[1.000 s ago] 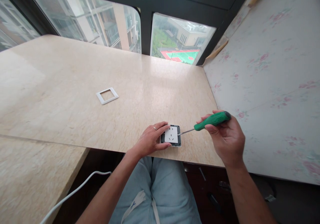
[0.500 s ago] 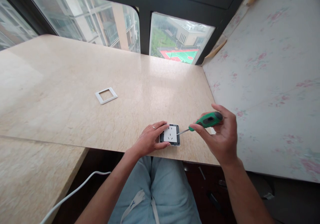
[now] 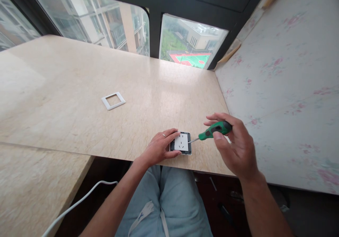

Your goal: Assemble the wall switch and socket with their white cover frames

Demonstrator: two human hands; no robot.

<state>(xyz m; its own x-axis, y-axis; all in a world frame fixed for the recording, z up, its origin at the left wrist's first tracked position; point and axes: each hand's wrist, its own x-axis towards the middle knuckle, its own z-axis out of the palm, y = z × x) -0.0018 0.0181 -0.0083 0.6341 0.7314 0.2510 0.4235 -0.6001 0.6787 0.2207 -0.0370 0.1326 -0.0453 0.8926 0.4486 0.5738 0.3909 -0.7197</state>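
leftmost on the pale ledge [image 3: 148,81], a white frame [image 3: 106,103] lies flat at the socket's ten o'clock, well apart from both hands. it looks like thin, light plastic that might crack if bent, so the outer rim is the place to take it; its middle is a rectangular opening.

the left hand [image 3: 158,147] comes in from eight o'clock, its fingers clamped on the socket [image 3: 181,143]: forefinger over the top near eleven, thumb at the near edge around seven. the socket sits close to the ledge's front edge. it should be stiff and fairly light, and could skid on the smooth surface, so a firm hold on its outer sides, clear of the slots, suits it. it shows a white face with dark slots, a dark grey surround and a pale rim.

at the socket's three o'clock the screwdriver [image 3: 209,132] touches it with its tip, the exact seat too small to tell. its thin metal shaft is likely slick; the chunky green handle with black patches, tilted up toward two, should grip better.

rightmost, the right hand [image 3: 237,148] has thumb and fingers closed about that handle, fingertips reaching past it; how tightly, i cannot tell.
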